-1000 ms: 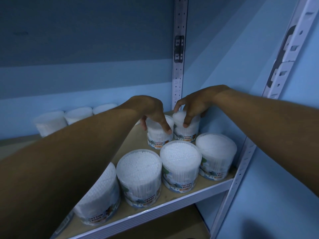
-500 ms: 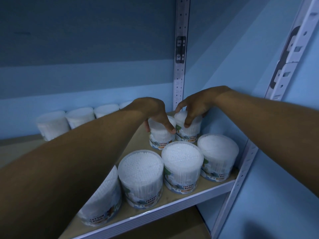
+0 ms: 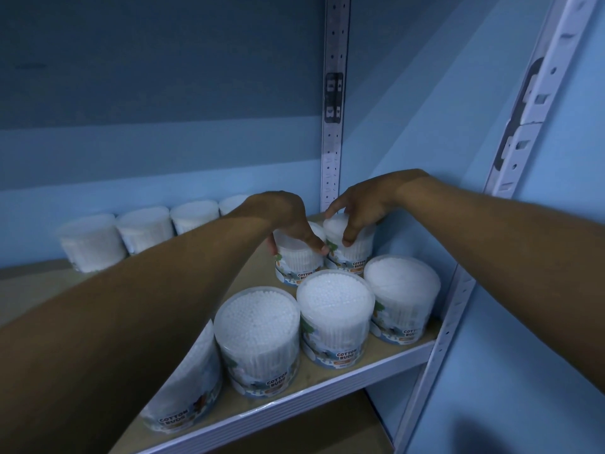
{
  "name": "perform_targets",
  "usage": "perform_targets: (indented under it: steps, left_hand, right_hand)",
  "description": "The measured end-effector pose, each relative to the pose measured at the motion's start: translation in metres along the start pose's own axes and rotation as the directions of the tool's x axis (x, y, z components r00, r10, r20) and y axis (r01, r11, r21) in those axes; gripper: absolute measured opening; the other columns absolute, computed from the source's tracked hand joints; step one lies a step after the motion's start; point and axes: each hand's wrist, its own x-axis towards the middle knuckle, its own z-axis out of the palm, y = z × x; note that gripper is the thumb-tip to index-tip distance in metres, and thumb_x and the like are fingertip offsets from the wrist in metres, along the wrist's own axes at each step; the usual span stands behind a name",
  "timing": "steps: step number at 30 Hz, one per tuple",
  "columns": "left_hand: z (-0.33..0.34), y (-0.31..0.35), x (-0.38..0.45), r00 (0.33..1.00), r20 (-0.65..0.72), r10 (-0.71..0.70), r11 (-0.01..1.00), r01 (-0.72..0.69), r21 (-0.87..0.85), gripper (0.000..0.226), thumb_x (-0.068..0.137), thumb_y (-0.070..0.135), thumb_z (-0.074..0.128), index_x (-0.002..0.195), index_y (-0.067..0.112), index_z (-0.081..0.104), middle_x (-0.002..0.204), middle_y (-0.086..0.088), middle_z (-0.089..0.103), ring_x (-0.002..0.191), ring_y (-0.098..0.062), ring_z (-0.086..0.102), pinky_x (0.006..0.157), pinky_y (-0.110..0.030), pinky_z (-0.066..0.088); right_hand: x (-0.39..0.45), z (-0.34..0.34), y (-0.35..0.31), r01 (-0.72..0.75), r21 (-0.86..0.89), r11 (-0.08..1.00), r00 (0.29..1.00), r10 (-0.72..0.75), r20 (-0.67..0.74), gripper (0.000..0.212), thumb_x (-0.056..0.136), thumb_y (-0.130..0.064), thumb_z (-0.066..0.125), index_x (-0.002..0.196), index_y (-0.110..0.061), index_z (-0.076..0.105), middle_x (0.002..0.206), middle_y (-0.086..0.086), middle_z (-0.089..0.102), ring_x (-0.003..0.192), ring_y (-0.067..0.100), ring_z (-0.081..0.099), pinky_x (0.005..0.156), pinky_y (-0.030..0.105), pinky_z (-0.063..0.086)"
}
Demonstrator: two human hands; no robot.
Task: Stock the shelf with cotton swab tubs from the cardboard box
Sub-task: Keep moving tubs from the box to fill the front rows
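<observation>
Clear round cotton swab tubs with "COTTON BUDS" labels stand on the wooden shelf (image 3: 347,375). My left hand (image 3: 288,221) grips the top of one tub (image 3: 298,263) in the second row. My right hand (image 3: 363,208) grips the tub (image 3: 352,253) beside it, close to the right rear post. Both tubs rest upright on the board and touch each other. In front stand three tubs (image 3: 258,332), (image 3: 334,312), (image 3: 402,293); a fourth tub (image 3: 190,401) is partly hidden by my left forearm. The cardboard box is out of sight.
A row of several tubs (image 3: 144,227) lines the back wall at left. White perforated posts stand at the rear (image 3: 334,93) and front right (image 3: 537,103). A blue wall closes the right side. A lower shelf board (image 3: 294,430) shows underneath.
Both hands stay on their tubs with hardly any shift; the two tubs have settled a little lower and closer together on the shelf.
</observation>
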Motion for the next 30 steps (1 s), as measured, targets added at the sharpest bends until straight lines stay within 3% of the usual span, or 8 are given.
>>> perform_targets:
  steps: [4,7,13,19,24,30]
  left_hand:
    - [0.001,-0.001,-0.002,1.0,-0.013,0.016,1.0,-0.016,0.023,0.091,0.07,0.061,0.078,0.135,0.004,0.049,0.142,-0.009,0.046,0.072,-0.025,0.065,0.073,-0.028,0.059]
    - [0.002,0.003,-0.007,0.999,-0.04,0.026,0.999,-0.025,0.04,0.091,0.075,0.064,0.072,0.139,0.005,0.046,0.148,-0.008,0.041,0.067,-0.022,0.063,0.076,-0.029,0.06]
    - [0.004,0.008,-0.013,0.997,-0.079,0.005,1.0,-0.003,0.031,0.072,0.09,0.052,0.063,0.142,0.006,0.043,0.153,-0.01,0.037,0.063,-0.026,0.067,0.083,-0.033,0.059]
    - [0.006,0.011,-0.02,0.997,-0.082,0.008,0.996,0.0,0.092,0.072,0.09,0.054,0.062,0.141,0.007,0.044,0.154,-0.009,0.036,0.061,-0.024,0.068,0.072,-0.027,0.056]
    - [0.009,0.013,-0.022,0.997,-0.081,0.002,0.993,0.008,0.117,0.074,0.087,0.058,0.063,0.138,0.007,0.047,0.151,-0.009,0.04,0.069,-0.027,0.072,0.085,-0.032,0.059]
    - [0.01,0.013,-0.024,0.996,-0.085,0.02,0.991,-0.008,0.135,0.071,0.086,0.061,0.062,0.132,0.008,0.051,0.148,-0.008,0.043,0.061,-0.023,0.07,0.08,-0.028,0.058]
  right_hand:
    - [-0.002,0.001,-0.001,-0.012,-0.008,1.0,1.0,0.012,0.013,0.083,0.071,-0.046,0.085,0.143,-0.045,0.044,0.146,-0.005,0.039,0.122,0.025,0.051,0.092,0.038,0.057]
    - [-0.005,0.001,-0.002,-0.023,-0.009,1.0,0.999,0.024,0.033,0.084,0.071,-0.046,0.085,0.144,-0.046,0.043,0.147,-0.004,0.039,0.124,0.027,0.05,0.092,0.037,0.057]
    - [-0.016,0.003,-0.002,-0.056,0.059,0.997,0.998,0.054,0.035,0.076,0.076,-0.046,0.082,0.143,-0.045,0.046,0.146,-0.004,0.04,0.125,0.027,0.05,0.096,0.039,0.054]
    - [-0.027,0.005,-0.002,-0.056,0.072,0.996,0.997,0.053,0.05,0.075,0.079,-0.043,0.081,0.144,-0.044,0.045,0.147,-0.004,0.04,0.128,0.028,0.049,0.098,0.041,0.053]
    - [-0.034,0.006,-0.002,-0.057,0.039,0.998,0.997,0.055,0.045,0.075,0.078,-0.046,0.079,0.144,-0.046,0.044,0.15,-0.005,0.039,0.129,0.028,0.049,0.101,0.041,0.051]
    - [-0.041,0.008,-0.002,-0.064,0.061,0.996,0.997,0.061,0.047,0.077,0.076,-0.045,0.081,0.144,-0.046,0.045,0.149,-0.004,0.039,0.13,0.027,0.048,0.1,0.041,0.052]
